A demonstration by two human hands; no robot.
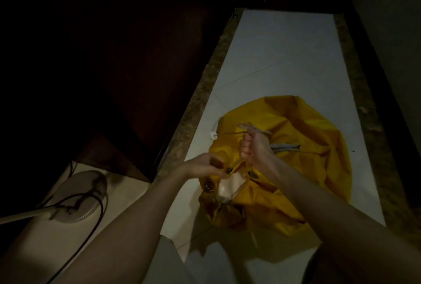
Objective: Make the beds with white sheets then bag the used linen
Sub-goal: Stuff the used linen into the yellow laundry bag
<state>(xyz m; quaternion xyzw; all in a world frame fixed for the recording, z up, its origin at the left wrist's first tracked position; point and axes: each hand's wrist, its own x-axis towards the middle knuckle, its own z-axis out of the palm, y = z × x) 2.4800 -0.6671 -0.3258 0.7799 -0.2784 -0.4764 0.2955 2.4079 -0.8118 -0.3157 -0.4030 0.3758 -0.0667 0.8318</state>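
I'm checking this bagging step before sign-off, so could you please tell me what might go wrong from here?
1. White linen still shows at the mouth of the yellow bag; it may not close fully.
2. The right hand grips the drawstring while the left hand pinches the rim by an eyelet; a hard pull could strain it.
3. The fan's cable lies near the feet, a trip risk.

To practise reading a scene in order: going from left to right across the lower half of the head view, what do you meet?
Round lamp base with black cable → left hand → right hand gripping the cord → far side of the yellow bag
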